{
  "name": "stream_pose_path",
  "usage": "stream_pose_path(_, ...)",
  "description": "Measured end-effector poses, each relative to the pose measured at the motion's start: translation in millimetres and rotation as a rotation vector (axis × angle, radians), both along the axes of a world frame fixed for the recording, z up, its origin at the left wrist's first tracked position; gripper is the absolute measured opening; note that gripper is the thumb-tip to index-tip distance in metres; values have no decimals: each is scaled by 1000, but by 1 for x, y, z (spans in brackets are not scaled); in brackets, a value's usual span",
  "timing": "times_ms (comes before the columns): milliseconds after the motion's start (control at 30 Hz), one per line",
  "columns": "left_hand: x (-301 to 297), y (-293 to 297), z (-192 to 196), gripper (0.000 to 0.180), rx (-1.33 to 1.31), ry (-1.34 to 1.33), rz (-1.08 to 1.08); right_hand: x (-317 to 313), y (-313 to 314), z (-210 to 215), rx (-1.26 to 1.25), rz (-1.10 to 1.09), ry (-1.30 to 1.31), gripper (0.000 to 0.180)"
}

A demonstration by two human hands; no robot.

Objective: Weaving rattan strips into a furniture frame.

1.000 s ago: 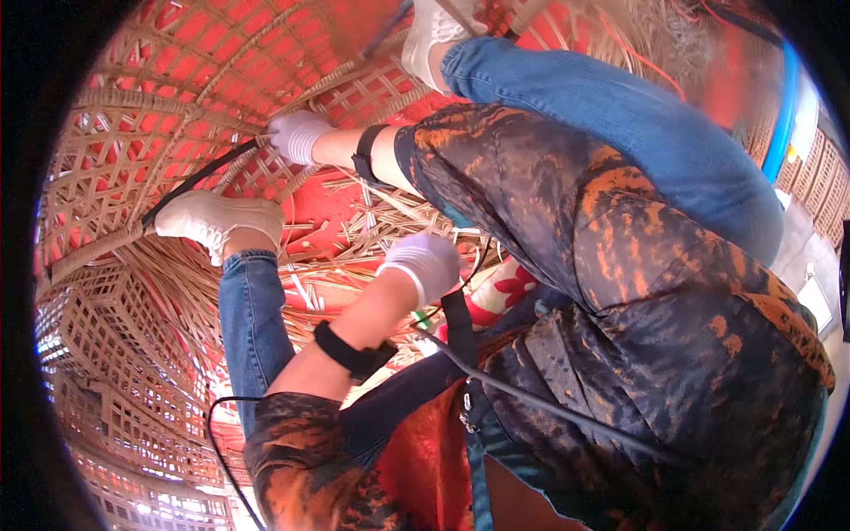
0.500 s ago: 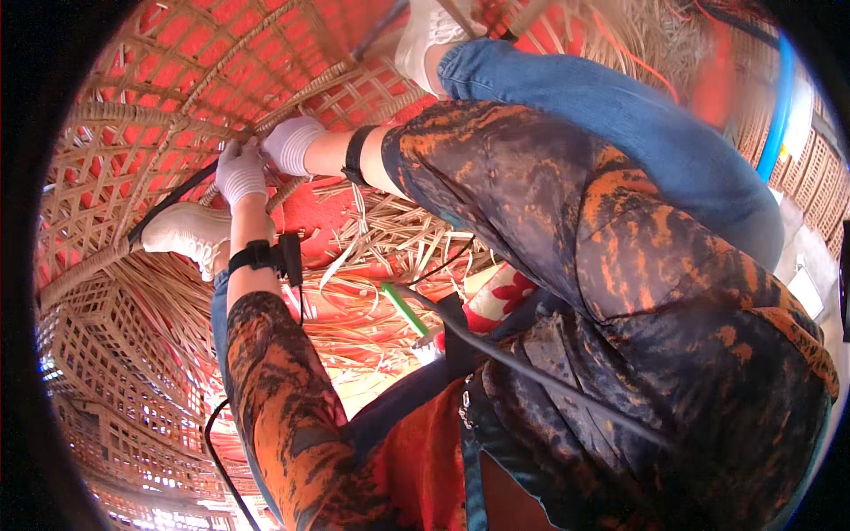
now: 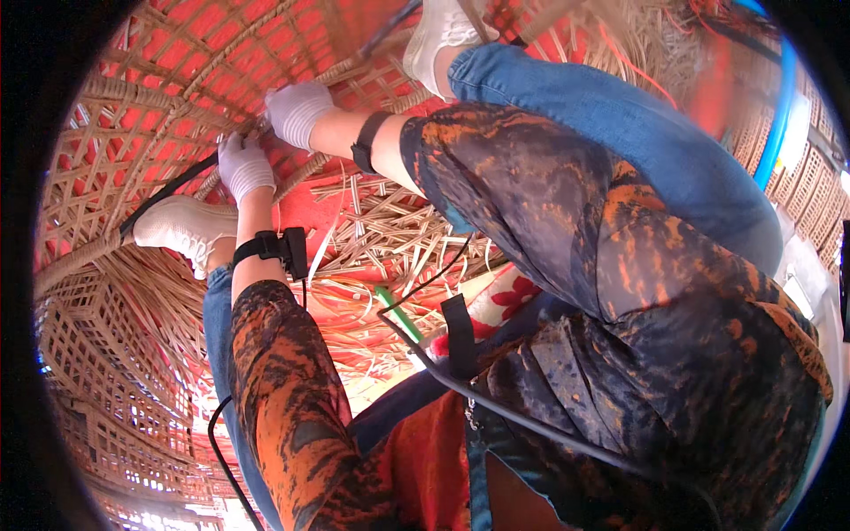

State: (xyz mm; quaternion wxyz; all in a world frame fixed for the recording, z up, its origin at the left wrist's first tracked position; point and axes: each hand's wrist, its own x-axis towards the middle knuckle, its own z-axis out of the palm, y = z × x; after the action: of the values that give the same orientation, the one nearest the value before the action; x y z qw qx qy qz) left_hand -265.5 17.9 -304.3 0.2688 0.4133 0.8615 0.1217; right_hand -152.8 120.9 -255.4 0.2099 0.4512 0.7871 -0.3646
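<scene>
Before me stands a large open-weave cane basket (image 3: 142, 143), with a thick wrapped rim. Part of the rim (image 3: 170, 188) near my left hand looks black. My left hand (image 3: 244, 168), in a white glove, is closed at this rim, its fingertips bent over it. Just right of it and farther away, my right hand (image 3: 301, 113), gloved too, is closed beside the weave. What its fingers hold is hidden. A small gap separates the two hands.
Loose cane strips (image 3: 376, 232) lie over the red ground (image 3: 305, 205). My light shoes (image 3: 181, 228) flank the work. A green strip-shaped object (image 3: 398, 314) lies near my lap. A second woven basket (image 3: 115, 372) stands at left. A blue tube (image 3: 779, 115) curves at right.
My hands have parted: the right has drawn away to the far right, the left has lowered slightly. Earlier they were together at the rim. The view has shifted a little.
</scene>
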Motion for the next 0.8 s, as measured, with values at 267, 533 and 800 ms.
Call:
stream_pose_path(267,17,12,17,30,-64,25,150,13,-37,0,161,34,290,23)
stream_pose_path(533,12,3,6,28,51,26,113,9,-55,-31,43,-361,459,25)
stream_pose_path(800,14,8,20,29,-58,-37,169,2,-49,-41,-86,-357,538,28)
